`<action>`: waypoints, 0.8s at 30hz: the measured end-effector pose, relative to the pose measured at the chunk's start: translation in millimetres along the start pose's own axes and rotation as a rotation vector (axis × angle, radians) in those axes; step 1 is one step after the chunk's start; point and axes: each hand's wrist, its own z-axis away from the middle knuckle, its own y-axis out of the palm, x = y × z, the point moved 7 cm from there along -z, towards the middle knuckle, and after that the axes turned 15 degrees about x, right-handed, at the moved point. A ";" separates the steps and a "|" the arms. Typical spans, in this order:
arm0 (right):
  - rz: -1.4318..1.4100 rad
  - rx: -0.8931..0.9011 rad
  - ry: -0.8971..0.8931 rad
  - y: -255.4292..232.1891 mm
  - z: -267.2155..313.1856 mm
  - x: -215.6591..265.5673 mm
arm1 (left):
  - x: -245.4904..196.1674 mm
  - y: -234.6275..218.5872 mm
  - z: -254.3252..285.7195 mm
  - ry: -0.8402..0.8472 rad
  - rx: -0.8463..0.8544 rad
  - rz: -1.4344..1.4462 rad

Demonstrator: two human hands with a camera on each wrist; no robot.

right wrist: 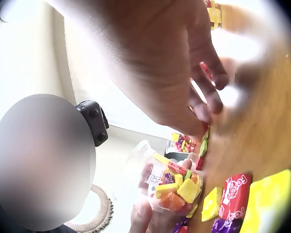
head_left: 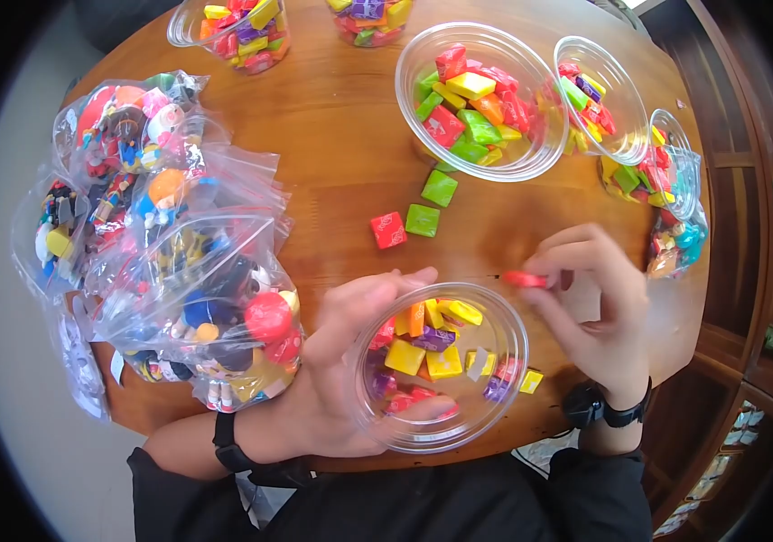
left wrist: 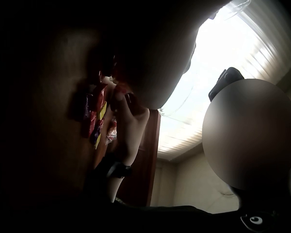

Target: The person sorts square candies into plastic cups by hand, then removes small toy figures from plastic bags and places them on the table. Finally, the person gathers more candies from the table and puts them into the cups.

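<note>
My left hand (head_left: 328, 393) grips a clear plastic cup (head_left: 495, 318) near the table's front edge, its thumb across the near side. Yellow, orange, purple and red wrapped candies lie inside the cup. Just right of the rim, my right hand (head_left: 601, 303) pinches a red wrapped candy (head_left: 525, 280) between thumb and fingertips. Beyond the cup, a red candy (head_left: 388, 229) and green candies (head_left: 423, 219) lie loose on the wood. A yellow candy (head_left: 532, 381) shows beside the cup. Close up in the right wrist view are a red candy (right wrist: 235, 196) and a large yellow one (right wrist: 270, 204).
Plastic bags of toy figures (head_left: 197, 235) crowd the table's left side. A large clear tub (head_left: 531, 149) of candies stands beyond the loose pieces, with smaller cups (head_left: 626, 135) along the right edge. Two more candy cups (head_left: 190, 34) are at the back. Wooden shelving (head_left: 739, 226) stands at right.
</note>
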 end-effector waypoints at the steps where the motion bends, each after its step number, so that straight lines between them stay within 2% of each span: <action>1: 0.009 -0.086 -0.058 -7.3 3.5 3.5 | 1.4 0.9 -0.2 -0.059 0.040 -0.002; 2: 0.008 -0.083 -0.063 -8.3 5.6 5.8 | 2.1 1.2 0.7 -0.061 0.035 -0.004; 4: -0.104 -0.222 -0.239 -21.4 16.4 19.3 | 2.3 2.4 2.1 -0.005 0.000 -0.013; 6: -0.187 -0.117 -0.356 -16.9 15.4 30.0 | 4.8 4.9 3.0 0.035 -0.015 -0.010; 7: -0.143 -0.036 -0.349 -7.2 12.5 40.0 | 3.4 5.5 2.8 0.078 -0.024 -0.003; 10: -0.095 0.052 -0.353 -1.3 14.2 36.3 | 0.7 4.3 1.2 0.064 -0.007 0.009; 14: -0.282 -0.096 -0.097 -3.7 17.0 -4.3 | -4.1 4.4 0.1 0.077 -0.007 -0.027; 16: 0.031 -0.033 -0.134 9.6 1.4 0.6 | -6.4 6.2 -0.7 0.068 0.033 -0.053; 20: 0.174 0.069 -0.170 38.9 -14.6 1.2 | -3.7 4.8 2.8 -0.011 0.015 -0.192; 24: 0.393 0.106 -0.127 55.8 -25.1 8.4 | 3.5 8.5 10.3 0.027 -0.020 -0.181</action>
